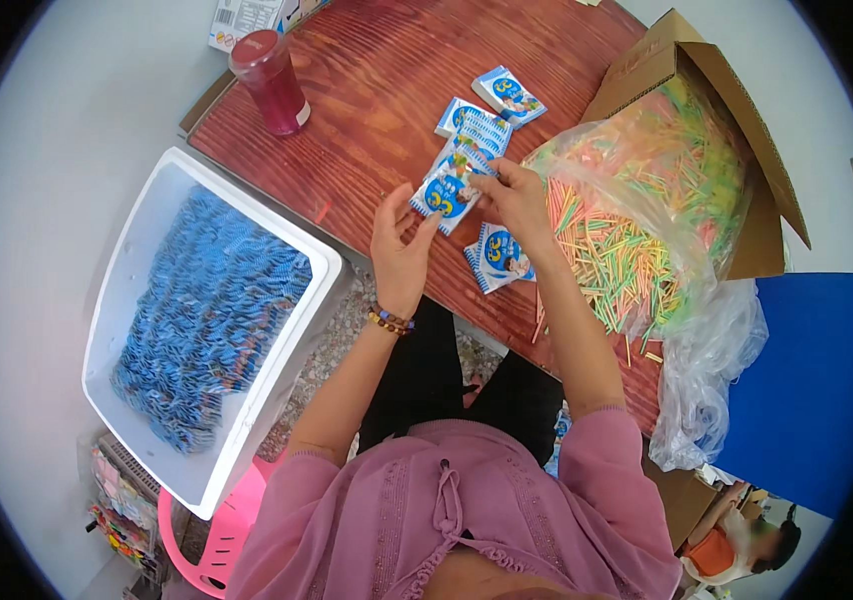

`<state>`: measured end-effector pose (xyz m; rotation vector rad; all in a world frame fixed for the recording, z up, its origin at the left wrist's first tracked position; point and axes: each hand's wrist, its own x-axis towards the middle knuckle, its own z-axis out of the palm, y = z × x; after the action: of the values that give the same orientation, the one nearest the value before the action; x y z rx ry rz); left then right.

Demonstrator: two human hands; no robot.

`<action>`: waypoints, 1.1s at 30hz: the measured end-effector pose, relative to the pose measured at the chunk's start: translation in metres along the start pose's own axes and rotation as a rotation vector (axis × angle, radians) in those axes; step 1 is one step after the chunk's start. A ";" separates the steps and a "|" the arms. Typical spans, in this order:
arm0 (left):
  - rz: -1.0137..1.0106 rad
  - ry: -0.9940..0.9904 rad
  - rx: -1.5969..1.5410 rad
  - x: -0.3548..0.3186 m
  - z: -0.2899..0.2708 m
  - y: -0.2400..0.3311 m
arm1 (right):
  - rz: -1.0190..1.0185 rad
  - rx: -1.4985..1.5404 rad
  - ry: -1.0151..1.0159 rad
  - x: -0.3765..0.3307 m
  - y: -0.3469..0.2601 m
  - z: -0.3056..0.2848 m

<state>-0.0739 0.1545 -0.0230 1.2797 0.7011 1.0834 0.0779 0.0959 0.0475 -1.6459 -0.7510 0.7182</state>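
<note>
In front of me, over the wooden table, a small blue-and-white packet (448, 196) is between my hands. My right hand (519, 207) pinches its right edge. My left hand (401, 243), with a beaded bracelet at the wrist, has its curled fingers and thumb at the packet's lower left corner. Just beyond lies an overlapping row of similar packets (482, 128), with another small stack (509, 95) behind it. A few more packets (505, 252) lie under my right wrist. Thin pastel sticks (602, 245) in pink, green and yellow spill from a clear bag to the right.
A white bin (325, 285) full of blue packets (212, 300) stands at the left. A red-lidded jar (272, 85) is at the table's (377, 70) far left. At the right are a cardboard box (637, 70) and a blue panel (797, 380). Another person (732, 545) sits lower right.
</note>
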 end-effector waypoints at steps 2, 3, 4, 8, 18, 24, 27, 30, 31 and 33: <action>0.021 -0.119 0.192 0.009 0.009 0.017 | -0.006 -0.096 0.008 0.020 0.007 -0.012; 0.184 -0.164 0.452 0.012 0.011 0.013 | -0.032 -0.151 0.036 0.028 0.012 -0.012; 0.347 -0.209 0.713 0.016 0.013 0.009 | -0.057 -0.206 0.067 0.034 0.018 -0.012; 0.352 -0.205 0.908 0.026 0.030 0.005 | -0.086 -0.253 0.087 0.041 0.035 -0.018; 0.313 -0.262 0.850 0.009 0.029 0.010 | -0.156 -0.230 0.244 -0.054 0.042 -0.067; 0.205 -0.425 0.911 -0.016 0.052 0.013 | -0.019 -0.139 0.361 -0.153 0.057 -0.082; 0.311 -0.361 0.928 -0.014 0.053 0.004 | 0.034 -0.059 0.349 -0.182 0.064 -0.083; 0.412 -0.352 0.951 -0.016 0.052 -0.001 | -0.106 -0.042 0.450 -0.194 0.080 -0.089; 0.438 -0.362 0.945 -0.017 0.051 0.002 | -0.113 -0.027 0.459 -0.196 0.081 -0.091; 0.522 -0.380 0.968 -0.018 0.048 0.007 | -0.124 -0.025 0.442 -0.200 0.081 -0.095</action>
<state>-0.0391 0.1189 -0.0091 2.5302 0.6209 0.8555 0.0386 -0.1316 -0.0015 -1.6845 -0.5367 0.2419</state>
